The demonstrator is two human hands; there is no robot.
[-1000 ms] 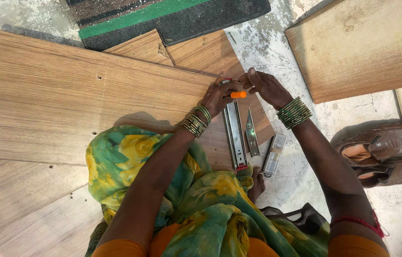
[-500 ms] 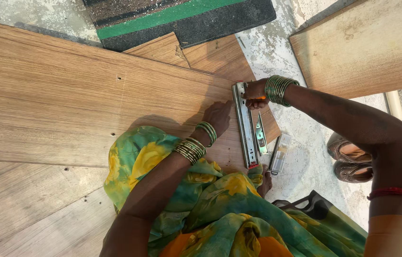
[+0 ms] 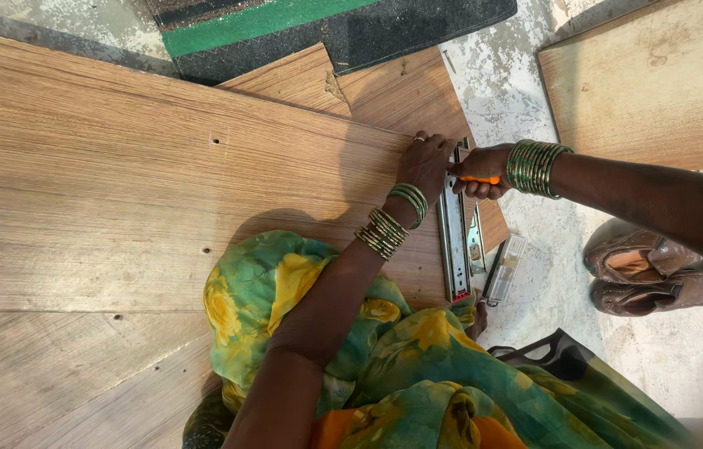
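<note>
You are working in bright daylight. The big wooden board (image 3: 118,191) looks warm and evenly lit, with no strong glare. Your left arm and head drop a soft dark shadow on the board near your left hand (image 3: 425,166). The grey floor (image 3: 526,91) looks pale and a bit washed out. Most of the picture is sharp. Your right arm looks a little blurry at the right edge.
</note>
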